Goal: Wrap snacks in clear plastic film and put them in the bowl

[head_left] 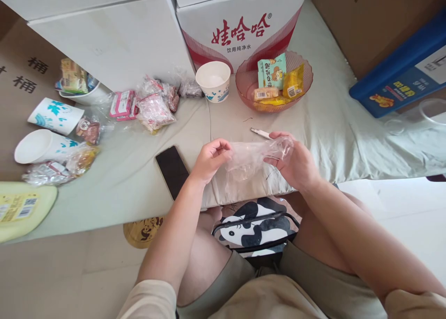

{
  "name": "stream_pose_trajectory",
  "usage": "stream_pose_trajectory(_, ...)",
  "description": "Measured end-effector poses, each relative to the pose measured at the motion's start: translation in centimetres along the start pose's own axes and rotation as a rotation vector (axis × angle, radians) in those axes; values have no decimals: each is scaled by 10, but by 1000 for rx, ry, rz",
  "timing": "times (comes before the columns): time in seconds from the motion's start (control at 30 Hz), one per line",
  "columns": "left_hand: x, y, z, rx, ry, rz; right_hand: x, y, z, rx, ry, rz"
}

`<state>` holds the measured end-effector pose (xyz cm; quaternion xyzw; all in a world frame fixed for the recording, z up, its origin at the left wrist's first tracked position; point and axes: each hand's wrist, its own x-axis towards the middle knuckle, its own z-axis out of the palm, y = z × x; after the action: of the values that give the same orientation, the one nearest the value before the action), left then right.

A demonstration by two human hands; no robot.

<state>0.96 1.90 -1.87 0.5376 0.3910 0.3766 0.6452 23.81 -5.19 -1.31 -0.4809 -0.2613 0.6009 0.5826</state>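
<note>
A clear plastic bag [244, 159] is stretched between my two hands above the front edge of the cloth-covered surface. My left hand [212, 160] pinches its left side between thumb and fingers. On the other side my right hand [296, 163] grips the crumpled end, the film bunched over its fingers. Just behind the right fingers lies a white-handled tool with a metal tip [260, 133], its rear part hidden by the hand. A dark-screened phone [172, 169] rests left of my left hand.
Behind stand a pink ribbed bowl [245, 89] of packaged snacks and a paper cup [213, 84]. Wrapped snacks [155, 110] and tipped paper cups [55, 115] lie left. Cartons [240, 31] line the back; a blue box [393, 77] stands right. A panda-patterned bag [251, 228] is below the edge.
</note>
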Motion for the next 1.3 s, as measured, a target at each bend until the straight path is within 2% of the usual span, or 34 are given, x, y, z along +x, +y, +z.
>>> stream_pose_trajectory(0.2,-3,7,-3,9,-21,-11,0,-6,4,-43,58,173)
stream_pose_trajectory(0.33,-5,9,-5,100,-30,72,0,-8,5,-104,39,233)
stream_pose_trajectory(0.47,-4,4,-9,139,-64,185,1,-3,4,-262,19,205)
stream_pose_trajectory(0.57,-3,1,-8,91,-17,192,2,1,3,-349,-6,100)
stream_pose_trajectory(0.7,-2,2,-3,-152,55,48,3,2,5,-312,-26,-85)
stream_pose_trajectory(0.8,-1,3,3,-262,-52,-196,4,1,6,-216,14,-169)
stream_pose_trajectory(0.87,-1,3,5,-278,-93,-302,3,1,6,-138,44,-155)
stream_pose_trajectory(1.0,1,3,4,-316,35,-260,1,5,7,-91,-39,47)
stream_pose_trajectory(1.1,0,7,0,-347,93,-211,0,9,11,-174,-108,108)
stream_pose_trajectory(1.2,-2,10,-2,-368,-26,-284,-1,8,15,-248,-84,59)
stream_pose_trajectory(1.3,-5,10,-1,-263,-145,-415,-1,3,18,-364,-55,-28)
